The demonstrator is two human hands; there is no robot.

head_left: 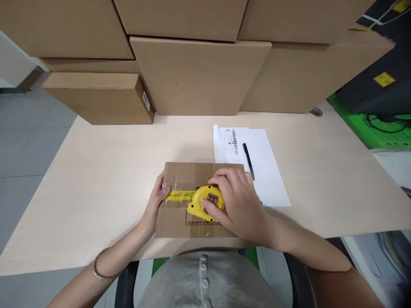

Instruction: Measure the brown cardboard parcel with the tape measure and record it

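A small cardboard box [180, 224] lies near the table's front edge, with clear packing tape over its top. My right hand [239, 203] is closed around a yellow tape measure [208, 201], which rests on or just above the box top. From the case a yellow blade [180, 196] runs left across the cardboard to the box's left edge. There my left hand [157, 199] grips the box's side, its thumb pressing at the blade's end. The printed text below the tape measure is partly covered.
White papers [269, 171] carry a black pen [248, 160] just beyond the box, partly under its far right corner. Large cardboard boxes [199, 77] line the table's back, and a flatter carton [102, 100] stands at back left. A green crate [379, 132] is off the right side.
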